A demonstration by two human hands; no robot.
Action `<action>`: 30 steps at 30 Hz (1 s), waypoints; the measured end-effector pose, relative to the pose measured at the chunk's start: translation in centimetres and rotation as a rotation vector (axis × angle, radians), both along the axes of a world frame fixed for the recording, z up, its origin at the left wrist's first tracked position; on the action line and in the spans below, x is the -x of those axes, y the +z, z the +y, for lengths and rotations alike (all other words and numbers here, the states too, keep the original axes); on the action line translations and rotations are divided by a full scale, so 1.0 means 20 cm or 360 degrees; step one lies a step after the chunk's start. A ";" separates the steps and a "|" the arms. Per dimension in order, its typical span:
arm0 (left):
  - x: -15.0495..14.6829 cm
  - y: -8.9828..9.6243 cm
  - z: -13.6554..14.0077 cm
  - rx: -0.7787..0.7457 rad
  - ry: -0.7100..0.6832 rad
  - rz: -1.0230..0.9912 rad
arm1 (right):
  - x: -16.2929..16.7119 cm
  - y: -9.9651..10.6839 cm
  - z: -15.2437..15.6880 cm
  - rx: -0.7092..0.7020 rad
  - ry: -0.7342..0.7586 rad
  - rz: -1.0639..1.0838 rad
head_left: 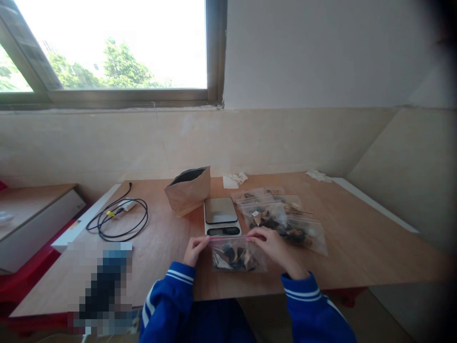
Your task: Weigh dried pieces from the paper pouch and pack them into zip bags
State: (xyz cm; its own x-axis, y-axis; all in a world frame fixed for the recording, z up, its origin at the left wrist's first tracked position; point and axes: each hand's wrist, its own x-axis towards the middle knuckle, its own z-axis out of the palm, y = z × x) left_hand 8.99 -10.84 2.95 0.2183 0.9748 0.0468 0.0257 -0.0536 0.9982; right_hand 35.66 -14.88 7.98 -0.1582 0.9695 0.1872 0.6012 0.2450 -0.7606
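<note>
A clear zip bag [235, 257] with dark and tan dried pieces inside lies at the table's front edge. My left hand [194, 248] pinches the left end of its red zip strip. Further right along the same strip, the fingers of my right hand [271, 245] are closed on it. Just behind the bag stands a kitchen scale [221, 214] with a bare metal plate and a dark display. To the right of the scale, several similar filled zip bags [285, 221] lie in an overlapping pile.
An open brown paper pouch [189, 190] stands behind the scale on the left. A coiled black cable [123, 219] with a white adapter [126, 205] lies on the table's left side. Crumpled white tissue [238, 179] rests near the wall. A pixelated area covers the front left.
</note>
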 end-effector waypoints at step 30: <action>0.16 -0.17 0.15 -0.0242 0.1306 0.0174 | -0.16 -0.48 0.20 -0.0818 -0.0969 -0.0865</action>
